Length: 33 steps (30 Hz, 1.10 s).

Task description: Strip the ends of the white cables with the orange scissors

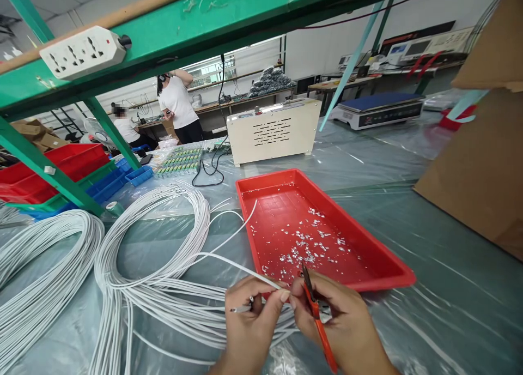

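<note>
My left hand (250, 321) is closed in a pinch on the end of a white cable (241, 309), whose stripped tip sticks out to the left. My right hand (341, 323) grips an orange-handled wire stripper (315, 309), its jaws pointing up near the cable. Both hands sit at the near edge of a red tray (388, 268) strewn with small white insulation scraps (310, 247). The held cable runs back to a big coil of white cables (163, 277) on the left.
A second white cable coil (44, 266) lies far left. Behind stand a cream metal box (272, 129), a tray of green parts (180, 161), red and blue bins (61, 168), a scale (378, 112) and cardboard (482, 162) at right. Two people work at the back.
</note>
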Each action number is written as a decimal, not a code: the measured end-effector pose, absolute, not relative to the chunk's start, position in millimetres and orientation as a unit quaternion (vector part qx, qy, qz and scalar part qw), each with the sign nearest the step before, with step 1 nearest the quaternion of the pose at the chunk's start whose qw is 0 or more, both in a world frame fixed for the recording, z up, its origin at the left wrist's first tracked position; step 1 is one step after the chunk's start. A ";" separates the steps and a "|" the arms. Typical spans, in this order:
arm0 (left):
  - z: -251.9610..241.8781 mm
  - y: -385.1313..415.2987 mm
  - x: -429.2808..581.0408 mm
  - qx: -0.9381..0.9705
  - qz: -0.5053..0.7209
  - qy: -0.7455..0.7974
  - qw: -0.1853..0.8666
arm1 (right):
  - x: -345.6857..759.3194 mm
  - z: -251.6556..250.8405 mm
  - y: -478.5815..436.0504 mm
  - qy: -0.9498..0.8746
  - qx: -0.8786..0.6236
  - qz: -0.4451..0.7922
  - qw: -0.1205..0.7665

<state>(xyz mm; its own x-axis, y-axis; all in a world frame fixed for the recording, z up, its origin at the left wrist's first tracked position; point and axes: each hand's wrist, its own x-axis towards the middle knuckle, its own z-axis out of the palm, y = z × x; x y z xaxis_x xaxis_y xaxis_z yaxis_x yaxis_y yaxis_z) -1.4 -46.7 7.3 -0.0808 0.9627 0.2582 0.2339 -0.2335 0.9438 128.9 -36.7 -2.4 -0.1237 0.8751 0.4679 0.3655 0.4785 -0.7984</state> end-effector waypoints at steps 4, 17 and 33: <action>7.0 -46.2 1.1 0.573 0.526 0.518 0.356 | 128.1 -1.2 -38.0 -0.715 -0.439 0.234 0.491; 11.5 -35.5 -4.8 0.434 0.512 0.506 0.542 | 151.8 2.1 -22.4 -0.728 -0.466 0.142 0.483; 17.6 -32.5 -11.2 0.398 0.514 0.454 0.609 | 159.6 2.0 -11.0 -0.684 -0.533 0.362 0.342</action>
